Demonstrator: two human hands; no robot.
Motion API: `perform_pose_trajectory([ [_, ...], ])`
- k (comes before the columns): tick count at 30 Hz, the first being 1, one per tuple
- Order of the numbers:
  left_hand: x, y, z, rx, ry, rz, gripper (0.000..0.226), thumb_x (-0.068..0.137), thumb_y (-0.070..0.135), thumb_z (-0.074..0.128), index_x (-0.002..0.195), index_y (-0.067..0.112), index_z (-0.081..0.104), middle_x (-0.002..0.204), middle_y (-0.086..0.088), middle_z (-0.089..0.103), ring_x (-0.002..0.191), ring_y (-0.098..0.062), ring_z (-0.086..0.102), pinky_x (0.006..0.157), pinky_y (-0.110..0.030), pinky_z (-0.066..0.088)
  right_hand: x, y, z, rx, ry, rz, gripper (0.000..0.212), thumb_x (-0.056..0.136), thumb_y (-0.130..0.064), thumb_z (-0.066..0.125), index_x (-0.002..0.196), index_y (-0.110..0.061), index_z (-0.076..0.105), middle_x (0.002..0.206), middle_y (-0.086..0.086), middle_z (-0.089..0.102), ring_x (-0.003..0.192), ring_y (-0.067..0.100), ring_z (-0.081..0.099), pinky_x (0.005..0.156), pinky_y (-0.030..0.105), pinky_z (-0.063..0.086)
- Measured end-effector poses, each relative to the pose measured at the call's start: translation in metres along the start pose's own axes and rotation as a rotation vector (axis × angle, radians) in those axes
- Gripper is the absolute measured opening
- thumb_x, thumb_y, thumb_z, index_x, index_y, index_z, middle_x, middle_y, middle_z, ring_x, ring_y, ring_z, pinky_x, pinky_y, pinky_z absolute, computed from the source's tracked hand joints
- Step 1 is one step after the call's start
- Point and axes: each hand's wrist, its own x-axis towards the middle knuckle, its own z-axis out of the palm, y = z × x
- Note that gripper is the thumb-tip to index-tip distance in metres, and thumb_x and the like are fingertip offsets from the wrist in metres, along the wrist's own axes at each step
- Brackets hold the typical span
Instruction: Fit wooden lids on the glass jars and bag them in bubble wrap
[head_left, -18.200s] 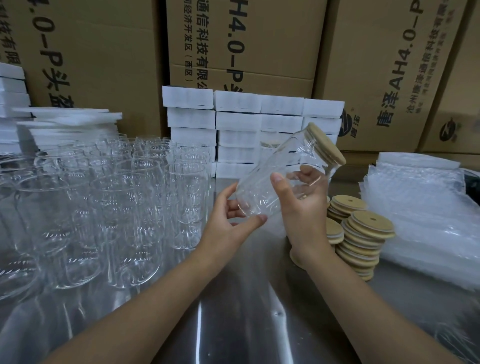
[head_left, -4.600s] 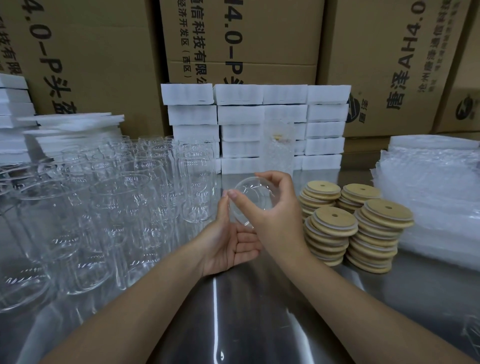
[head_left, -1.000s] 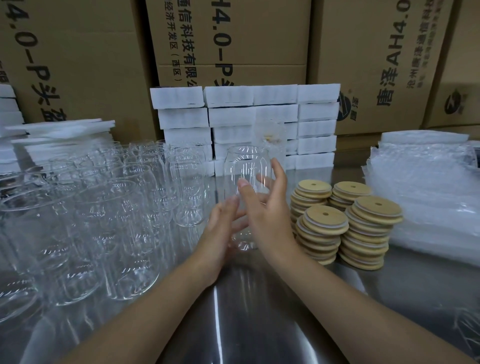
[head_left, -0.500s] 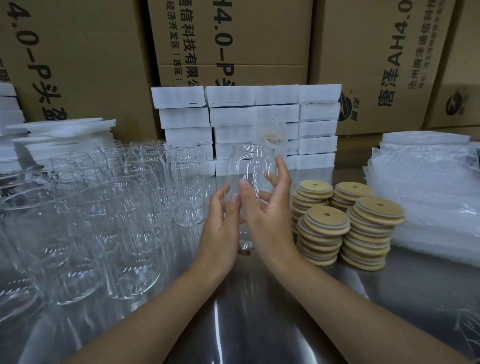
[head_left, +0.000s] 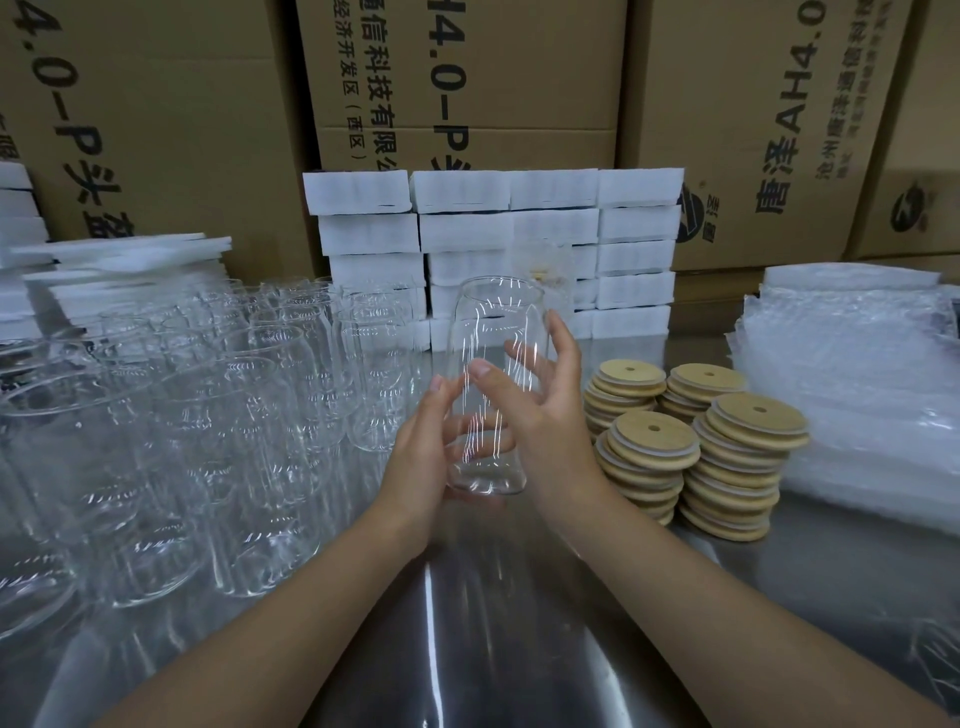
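I hold one clear glass jar (head_left: 493, 332) upright and lidless just above the steel table (head_left: 467, 634). My left hand (head_left: 423, 452) curls round its lower part; its fingers show through the glass. My right hand (head_left: 545, 415) grips it from the right, thumb in front and fingers behind. Right of my hands stand several stacks of round wooden lids (head_left: 649, 447), each lid with a small hole. A pile of bubble wrap bags (head_left: 852, 395) lies at the far right.
Many empty glass jars (head_left: 234, 405) crowd the table's left half. White foam blocks (head_left: 493, 244) are stacked at the back, with a bagged jar (head_left: 545, 270) standing before them. Cardboard boxes (head_left: 467, 78) form the back wall.
Over the last second my left hand rose and closed round the jar's lower part. The jar stays upright between both hands, almost in the same spot.
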Motion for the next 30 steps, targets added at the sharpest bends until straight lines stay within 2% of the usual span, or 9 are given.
perform_pose_trajectory([
  [5, 0.003, -0.001, -0.001, -0.132, -0.071, -0.094, 0.056, 0.07, 0.069, 0.038, 0.116, 0.043, 0.059, 0.092, -0.006, 0.076, 0.074, -0.019, 0.074, 0.05, -0.032, 0.055, 0.0, -0.002, 0.0, 0.037, -0.005, 0.021, 0.082, 0.074, -0.029, 0.077, 0.139, -0.039, 0.028, 0.135, 0.003, 0.047, 0.111, 0.015, 0.06, 0.062, 0.012, 0.05],
  [7, 0.004, -0.001, -0.003, -0.165, -0.099, -0.123, 0.053, 0.073, 0.068, 0.037, 0.112, 0.044, 0.062, 0.097, -0.008, 0.076, 0.081, -0.02, 0.074, 0.054, -0.034, 0.057, 0.0, -0.004, 0.0, 0.062, -0.035, 0.04, 0.081, 0.073, -0.032, 0.073, 0.139, -0.039, 0.028, 0.135, 0.002, 0.047, 0.099, 0.015, 0.067, 0.062, 0.016, 0.053],
  [10, 0.006, -0.003, -0.005, -0.173, -0.102, -0.127, 0.061, 0.08, 0.069, 0.033, 0.131, 0.042, 0.052, 0.1, -0.006, 0.076, 0.084, -0.02, 0.074, 0.055, -0.034, 0.057, 0.002, -0.007, 0.0, 0.119, -0.065, 0.082, 0.075, 0.07, -0.032, 0.071, 0.132, -0.042, 0.029, 0.136, 0.003, 0.047, 0.067, 0.013, 0.071, 0.05, 0.024, 0.055],
  [14, 0.008, -0.007, -0.008, -0.213, -0.107, -0.159, 0.069, 0.087, 0.069, 0.031, 0.144, 0.032, 0.042, 0.092, -0.01, 0.076, 0.079, -0.025, 0.074, 0.053, -0.033, 0.057, 0.004, -0.007, -0.001, 0.184, -0.066, 0.143, 0.075, 0.066, -0.034, 0.07, 0.131, -0.041, 0.032, 0.136, 0.005, 0.048, 0.09, 0.014, 0.068, 0.062, 0.017, 0.054],
  [18, 0.01, -0.009, -0.01, -0.312, -0.19, -0.19, 0.065, 0.077, 0.068, 0.039, 0.119, 0.022, 0.059, 0.079, -0.004, 0.074, 0.071, -0.024, 0.073, 0.058, -0.036, 0.059, 0.005, -0.007, -0.002, 0.145, -0.079, 0.155, 0.077, 0.067, -0.034, 0.072, 0.132, -0.041, 0.031, 0.128, 0.0, 0.051, 0.082, 0.006, 0.071, 0.066, 0.018, 0.054],
  [22, 0.011, -0.01, -0.01, -0.357, -0.196, -0.216, 0.062, 0.081, 0.064, 0.042, 0.121, 0.02, 0.061, 0.094, -0.007, 0.071, 0.079, -0.027, 0.072, 0.064, -0.041, 0.061, 0.004, -0.01, -0.003, 0.107, -0.05, 0.172, 0.082, 0.071, -0.033, 0.078, 0.137, -0.039, 0.03, 0.131, 0.001, 0.051, 0.087, 0.011, 0.07, 0.068, 0.023, 0.056],
  [24, 0.011, -0.01, -0.007, -0.333, -0.137, -0.215, 0.058, 0.09, 0.061, 0.037, 0.13, 0.024, 0.057, 0.11, -0.006, 0.069, 0.078, -0.023, 0.073, 0.057, -0.038, 0.059, -0.001, -0.011, 0.001, -0.026, -0.022, 0.112, 0.084, 0.078, -0.031, 0.077, 0.143, -0.038, 0.024, 0.138, -0.002, 0.043, 0.084, 0.007, 0.069, 0.061, 0.024, 0.056],
  [27, 0.012, -0.011, -0.007, -0.268, -0.036, -0.18, 0.057, 0.091, 0.066, 0.032, 0.117, 0.027, 0.064, 0.112, -0.002, 0.072, 0.072, -0.014, 0.073, 0.05, -0.03, 0.055, -0.006, -0.007, 0.009, -0.268, -0.012, 0.01, 0.089, 0.08, -0.037, 0.074, 0.146, -0.042, 0.014, 0.145, -0.009, 0.032, 0.118, 0.007, 0.052, 0.088, 0.035, 0.053],
  [30, 0.011, -0.009, -0.008, -0.201, -0.025, -0.149, 0.071, 0.063, 0.08, 0.038, 0.106, 0.031, 0.066, 0.102, 0.003, 0.075, 0.082, -0.017, 0.074, 0.052, -0.031, 0.056, -0.006, -0.013, 0.012, -0.342, -0.104, 0.031, 0.078, 0.089, -0.035, 0.064, 0.148, -0.04, 0.013, 0.153, -0.005, 0.024, 0.135, 0.006, 0.033, 0.102, 0.026, 0.036],
])
